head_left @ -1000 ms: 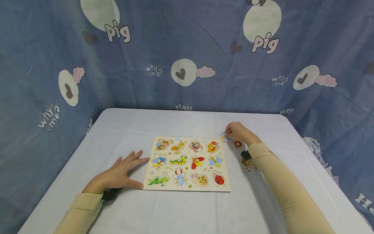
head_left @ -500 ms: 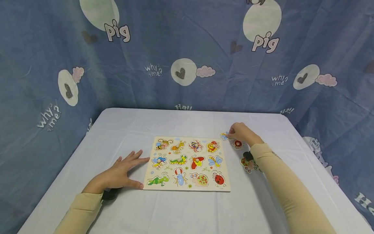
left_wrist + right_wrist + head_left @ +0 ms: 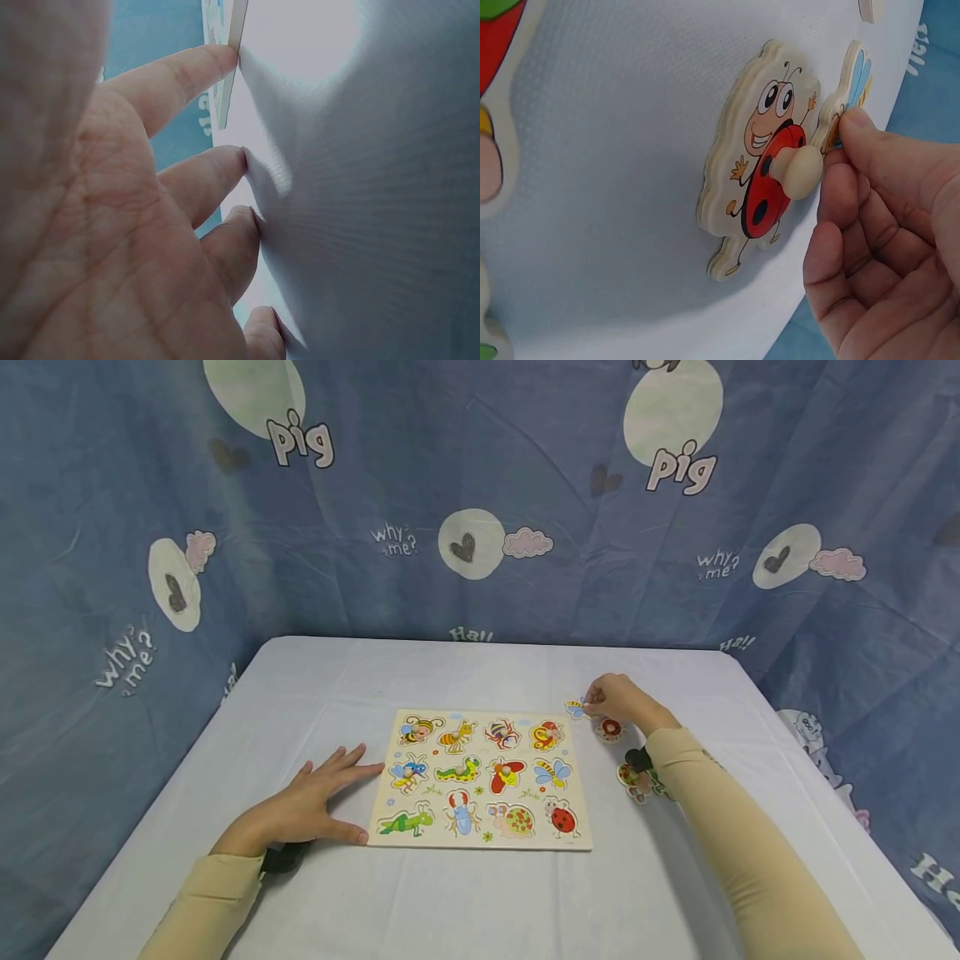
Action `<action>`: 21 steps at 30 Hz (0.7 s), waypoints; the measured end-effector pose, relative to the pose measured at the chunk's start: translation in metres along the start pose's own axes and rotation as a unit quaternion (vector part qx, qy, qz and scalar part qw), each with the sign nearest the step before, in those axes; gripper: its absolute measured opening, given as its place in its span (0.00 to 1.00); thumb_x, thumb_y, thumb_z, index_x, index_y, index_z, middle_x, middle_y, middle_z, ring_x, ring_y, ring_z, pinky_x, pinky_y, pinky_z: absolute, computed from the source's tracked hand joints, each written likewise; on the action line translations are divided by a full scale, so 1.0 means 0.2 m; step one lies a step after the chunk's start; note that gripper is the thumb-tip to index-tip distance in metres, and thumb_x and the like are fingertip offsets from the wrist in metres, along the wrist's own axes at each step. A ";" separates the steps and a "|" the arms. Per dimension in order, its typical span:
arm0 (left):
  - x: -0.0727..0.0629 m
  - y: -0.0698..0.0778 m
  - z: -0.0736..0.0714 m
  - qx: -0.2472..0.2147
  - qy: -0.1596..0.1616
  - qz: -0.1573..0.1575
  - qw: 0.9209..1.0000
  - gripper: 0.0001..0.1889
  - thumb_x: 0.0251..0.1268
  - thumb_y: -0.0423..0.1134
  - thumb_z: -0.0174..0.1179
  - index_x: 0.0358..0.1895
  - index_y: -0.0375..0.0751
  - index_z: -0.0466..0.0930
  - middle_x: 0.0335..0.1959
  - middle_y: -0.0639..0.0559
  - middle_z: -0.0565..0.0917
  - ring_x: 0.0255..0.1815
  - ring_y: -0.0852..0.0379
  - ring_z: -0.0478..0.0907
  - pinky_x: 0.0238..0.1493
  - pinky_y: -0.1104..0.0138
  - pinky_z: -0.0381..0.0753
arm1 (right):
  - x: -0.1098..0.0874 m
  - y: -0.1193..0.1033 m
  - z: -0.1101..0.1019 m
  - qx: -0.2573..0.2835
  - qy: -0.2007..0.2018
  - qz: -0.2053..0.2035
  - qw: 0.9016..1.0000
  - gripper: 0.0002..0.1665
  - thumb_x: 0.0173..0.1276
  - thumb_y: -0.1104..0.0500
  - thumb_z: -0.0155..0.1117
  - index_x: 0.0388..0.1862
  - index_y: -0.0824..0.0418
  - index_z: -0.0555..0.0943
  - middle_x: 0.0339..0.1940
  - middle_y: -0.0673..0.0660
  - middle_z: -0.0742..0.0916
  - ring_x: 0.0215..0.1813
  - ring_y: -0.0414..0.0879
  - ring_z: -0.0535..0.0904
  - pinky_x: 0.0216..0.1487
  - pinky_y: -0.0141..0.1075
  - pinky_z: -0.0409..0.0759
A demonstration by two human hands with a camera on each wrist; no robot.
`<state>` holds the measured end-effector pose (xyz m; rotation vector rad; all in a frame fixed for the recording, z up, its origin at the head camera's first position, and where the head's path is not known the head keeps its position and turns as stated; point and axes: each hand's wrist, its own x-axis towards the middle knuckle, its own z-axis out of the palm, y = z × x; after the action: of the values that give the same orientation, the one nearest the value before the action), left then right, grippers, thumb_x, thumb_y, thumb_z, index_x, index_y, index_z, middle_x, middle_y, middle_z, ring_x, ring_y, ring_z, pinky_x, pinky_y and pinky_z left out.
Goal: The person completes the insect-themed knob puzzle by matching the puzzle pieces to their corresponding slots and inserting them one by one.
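Observation:
My right hand pinches a wooden dragonfly puzzle piece between thumb and index finger, beyond the board's back right corner. In the right wrist view, thumb and finger hold the edge of that blue-winged piece, and the other fingers curl beneath. A ladybug piece with a round wooden knob lies close by. At left, my left hand rests with fingers spread on the white table. Its index fingertip and thumb touch the left edge of the insect puzzle board, which shows several insect pictures in rows.
Several more knobbed pieces lie in a group to the right of the board, partly under the right forearm. A blue printed curtain hangs behind the white table.
My right hand has shifted slightly right and its fingers now show less of the dragonfly piece covered. My left hand and the board have stayed in place.

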<state>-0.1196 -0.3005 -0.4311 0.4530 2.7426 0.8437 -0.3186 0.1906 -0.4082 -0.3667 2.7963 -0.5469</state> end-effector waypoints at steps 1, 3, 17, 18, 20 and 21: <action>0.00 0.00 0.00 0.000 0.000 0.000 1.000 0.55 0.43 0.57 0.86 0.80 0.54 0.72 0.89 0.33 0.54 0.89 0.23 0.42 0.78 0.20 0.32 | 0.00 0.00 0.00 0.001 0.000 0.000 1.000 0.07 0.77 0.59 0.71 0.44 0.63 0.86 0.42 0.59 0.90 0.40 0.46 0.81 0.45 0.36 0.82; 0.00 0.00 0.00 -0.001 0.000 0.001 1.000 0.55 0.43 0.57 0.86 0.80 0.54 0.72 0.89 0.33 0.54 0.89 0.23 0.42 0.78 0.20 0.32 | -0.01 0.00 0.00 -0.001 -0.001 -0.003 1.000 0.08 0.78 0.59 0.69 0.45 0.64 0.86 0.42 0.60 0.90 0.40 0.47 0.82 0.46 0.37 0.82; 0.00 -0.01 0.00 -0.003 -0.001 -0.001 1.000 0.55 0.43 0.57 0.86 0.81 0.55 0.71 0.89 0.34 0.53 0.89 0.24 0.41 0.78 0.21 0.31 | -0.09 -0.01 -0.01 0.006 0.012 -0.021 1.000 0.11 0.80 0.57 0.67 0.46 0.66 0.86 0.41 0.60 0.89 0.38 0.46 0.79 0.41 0.35 0.79; 0.00 -0.01 0.00 -0.003 -0.002 -0.001 1.000 0.55 0.43 0.57 0.86 0.81 0.55 0.71 0.89 0.34 0.53 0.89 0.24 0.41 0.78 0.21 0.31 | -0.09 -0.01 -0.01 0.007 0.014 -0.024 1.000 0.11 0.80 0.57 0.67 0.46 0.66 0.86 0.40 0.59 0.89 0.38 0.46 0.79 0.41 0.35 0.79; 0.00 -0.01 0.00 -0.003 -0.002 0.000 1.000 0.55 0.43 0.57 0.86 0.81 0.55 0.71 0.89 0.34 0.53 0.89 0.24 0.41 0.78 0.21 0.31 | -0.11 -0.01 -0.01 0.008 0.020 -0.033 0.999 0.11 0.79 0.57 0.68 0.46 0.66 0.86 0.39 0.59 0.89 0.37 0.46 0.78 0.41 0.36 0.78; 0.00 -0.01 0.00 -0.003 -0.002 0.000 1.000 0.55 0.43 0.57 0.86 0.81 0.56 0.71 0.89 0.34 0.53 0.89 0.24 0.41 0.78 0.21 0.31 | -0.12 -0.02 -0.01 0.009 0.023 -0.037 0.999 0.11 0.79 0.57 0.68 0.46 0.66 0.86 0.38 0.58 0.89 0.37 0.45 0.78 0.41 0.36 0.78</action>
<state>-0.1202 -0.3013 -0.4329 0.4533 2.7359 0.8505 -0.2963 0.1955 -0.3997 -0.4620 2.8282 -0.6049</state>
